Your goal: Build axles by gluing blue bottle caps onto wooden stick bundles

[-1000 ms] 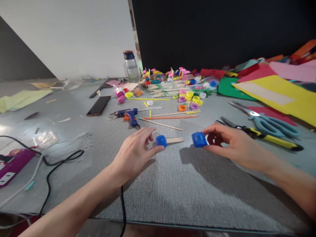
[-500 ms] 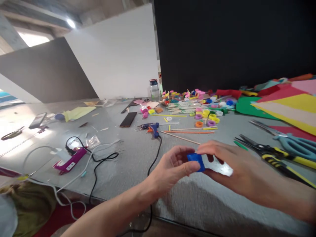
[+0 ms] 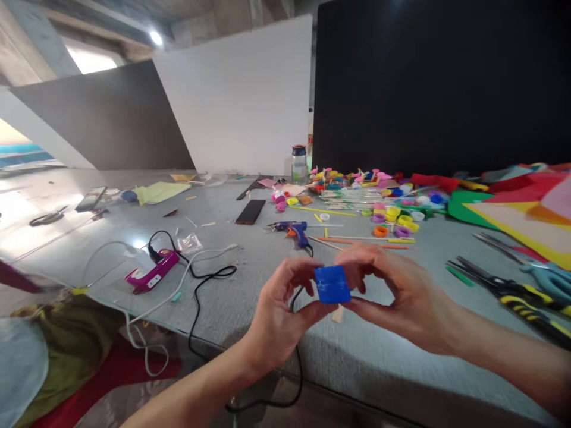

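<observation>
A small blue block-like piece (image 3: 332, 285) is held up above the grey table, its flat face turned toward me. My left hand (image 3: 285, 303) grips its left side between thumb and fingers. On the right side, my right hand (image 3: 392, 291) pinches it with thumb and fingertips. Behind the hands lies a blue glue gun (image 3: 294, 230) with an orange trigger, its black cable running down between my forearms. A small pale wooden piece (image 3: 338, 314) shows just below the blue piece.
Pliers (image 3: 513, 297) and blue-handled scissors (image 3: 544, 274) lie at the right. Coloured rings (image 3: 404, 223), sticks and felt sheets (image 3: 473, 208) spread behind. A purple power strip (image 3: 156, 271) with cables sits left, near the table's front edge. A bottle (image 3: 298, 163) stands at the back.
Both hands and the blue piece have shifted left and turned, so its flat face now shows squarely. My right hand's fingers have closed onto its right side. The view has swung a little left.
</observation>
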